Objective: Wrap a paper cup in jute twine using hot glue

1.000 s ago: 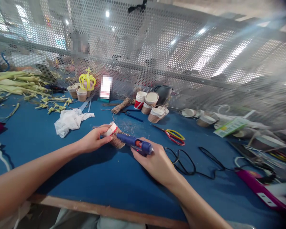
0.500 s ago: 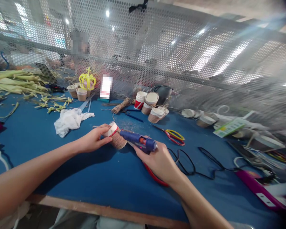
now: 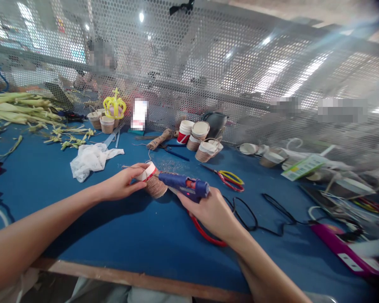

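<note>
My left hand (image 3: 129, 180) grips a paper cup (image 3: 157, 187) by its white rim, with the cup tipped on its side. Brown twine winds round most of the cup, and a red band shows beside the rim. From the cup a loose strand of twine runs up to a twine bundle (image 3: 159, 139). My right hand (image 3: 213, 212) is closed round a blue hot glue gun (image 3: 185, 184), whose nozzle points left at the cup wall by the red band. Whether the tip touches is hard to see. Red-handled scissors (image 3: 205, 231) lie partly under my right hand.
Yellow-and-red-handled scissors (image 3: 230, 180) and a black cord (image 3: 271, 227) lie to the right, near a purple power strip (image 3: 344, 248). Twine-wrapped cups (image 3: 205, 151) stand at the back. A crumpled white cloth (image 3: 90, 162) is at left. A perforated metal screen (image 3: 183, 54) rises behind.
The glue gun's nozzle has shifted slightly down along the cup beside the red band. Both hands keep their holds, and the view has moved a little.
</note>
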Demonstrator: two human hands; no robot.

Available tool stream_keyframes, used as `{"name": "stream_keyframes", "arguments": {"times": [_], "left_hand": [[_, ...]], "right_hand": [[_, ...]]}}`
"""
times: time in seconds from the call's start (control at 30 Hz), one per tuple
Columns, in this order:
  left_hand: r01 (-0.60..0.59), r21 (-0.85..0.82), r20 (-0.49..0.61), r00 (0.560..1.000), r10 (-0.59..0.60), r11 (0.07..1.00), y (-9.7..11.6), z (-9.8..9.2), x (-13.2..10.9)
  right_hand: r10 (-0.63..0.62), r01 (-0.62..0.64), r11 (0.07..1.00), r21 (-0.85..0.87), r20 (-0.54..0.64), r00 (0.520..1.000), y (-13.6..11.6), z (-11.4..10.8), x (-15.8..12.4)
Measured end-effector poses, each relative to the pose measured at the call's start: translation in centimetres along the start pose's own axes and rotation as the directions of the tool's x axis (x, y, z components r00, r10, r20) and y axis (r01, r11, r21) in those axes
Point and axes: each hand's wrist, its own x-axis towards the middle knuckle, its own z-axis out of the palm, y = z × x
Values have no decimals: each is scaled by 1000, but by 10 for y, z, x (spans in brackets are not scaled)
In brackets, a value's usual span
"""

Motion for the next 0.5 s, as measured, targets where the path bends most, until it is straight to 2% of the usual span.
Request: {"name": "stream_keyframes", "arguments": {"times": [0.13,0.5], "left_hand": [[-2,-9,18,1000,2,1000,2,-1,0],[-13,-19,32,999,13,1000,1,-2,0]], "right_hand": [[71,-70,997,30,-26,997,2,1,3],[141,-142,985,98,20,990,1,-2,6]]}}
